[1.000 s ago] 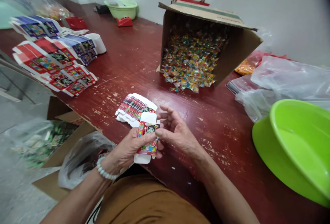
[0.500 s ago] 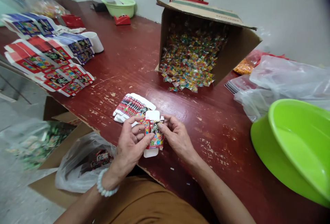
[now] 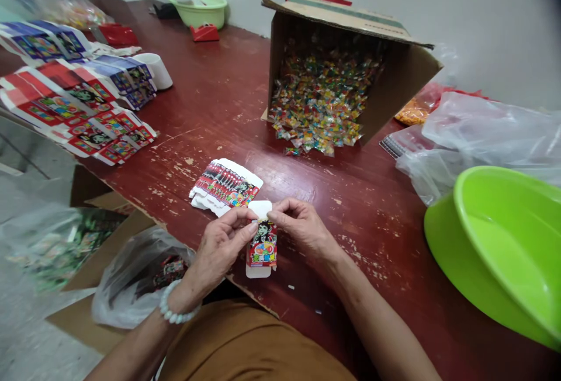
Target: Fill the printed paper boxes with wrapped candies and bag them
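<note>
A small red printed carton [image 3: 263, 246] stands out in front of my body, with white flaps extended at its top and bottom. My left hand [image 3: 228, 241], with a beaded bracelet on the wrist, pinches its upper left corner. At the upper right corner, the thumb and fingers of my right hand [image 3: 298, 223] are closed on the same carton. Just beyond lies a fanned stack of flat red cartons [image 3: 225, 185] on the dark red table [image 3: 210, 106]. Farther back, a cardboard box [image 3: 394, 83] on its side holds many small, colourful wrapped packets [image 3: 322, 106].
Bundled red and blue cartons [image 3: 79, 103] lie at the left by a white roll [image 3: 156, 71]. A green basin [image 3: 447, 241] and plastic bags [image 3: 491, 130] occupy the right. Below the table's left edge is an open box with a plastic bag [image 3: 127, 287]. A pale green basin [image 3: 201, 14] sits behind.
Both hands have shifted from the carton's sides to its top corners. The carton sits slightly lower, its printed front is more exposed, and the stack beyond is less covered.
</note>
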Demonstrator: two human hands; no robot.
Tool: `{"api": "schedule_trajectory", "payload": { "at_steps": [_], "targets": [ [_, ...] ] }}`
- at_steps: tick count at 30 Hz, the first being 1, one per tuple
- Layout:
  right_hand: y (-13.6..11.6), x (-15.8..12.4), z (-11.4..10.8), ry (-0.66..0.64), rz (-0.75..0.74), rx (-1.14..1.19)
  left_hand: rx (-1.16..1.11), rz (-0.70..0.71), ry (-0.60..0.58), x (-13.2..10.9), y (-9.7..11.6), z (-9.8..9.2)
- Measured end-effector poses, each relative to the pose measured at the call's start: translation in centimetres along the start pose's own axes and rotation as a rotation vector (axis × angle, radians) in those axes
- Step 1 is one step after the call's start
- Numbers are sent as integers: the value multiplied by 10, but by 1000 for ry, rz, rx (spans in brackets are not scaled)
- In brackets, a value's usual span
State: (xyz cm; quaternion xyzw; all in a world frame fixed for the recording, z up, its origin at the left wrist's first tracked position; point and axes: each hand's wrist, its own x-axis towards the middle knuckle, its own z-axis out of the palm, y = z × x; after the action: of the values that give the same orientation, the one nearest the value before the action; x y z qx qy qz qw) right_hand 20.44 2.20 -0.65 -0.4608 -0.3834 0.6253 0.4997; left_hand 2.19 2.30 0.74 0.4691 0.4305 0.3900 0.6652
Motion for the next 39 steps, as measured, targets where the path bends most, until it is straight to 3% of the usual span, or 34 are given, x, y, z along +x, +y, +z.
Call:
{"api": "schedule_trajectory", "payload": {
  "at_steps": [5,8,10,13,16,18,23,28,35,39],
  "targets": [
    [-1,6,-6,-64,23,82,127,28,-50,2,1,-1],
    [2,3,-5,-113,-57,-53,-4,44,3,3,1,2],
    [4,0,-4,-63,-141,-101,-132,-15,29,2,2,4],
    [8,-3,-4,5,-237,-153,-235,-206,-48,0,2,7],
    [7,-4,-4,-76,-291,-308,-267,-315,-97,0,1,10],
    [4,-4,-3,-132,-267,-319,-264,-303,-64,1,0,12],
    [-7,2,8,-86,-25,-118,-164,-262,7,5,0,13],
    [-16,7,7,-95,68,-62,-134,-242,-27,6,1,13],
    [-13,10,0,-135,38,-65,-151,-248,-57,8,-1,10],
    [-18,6,-4,-245,-157,-301,-167,-270,-51,8,-2,9]
  ]
}}
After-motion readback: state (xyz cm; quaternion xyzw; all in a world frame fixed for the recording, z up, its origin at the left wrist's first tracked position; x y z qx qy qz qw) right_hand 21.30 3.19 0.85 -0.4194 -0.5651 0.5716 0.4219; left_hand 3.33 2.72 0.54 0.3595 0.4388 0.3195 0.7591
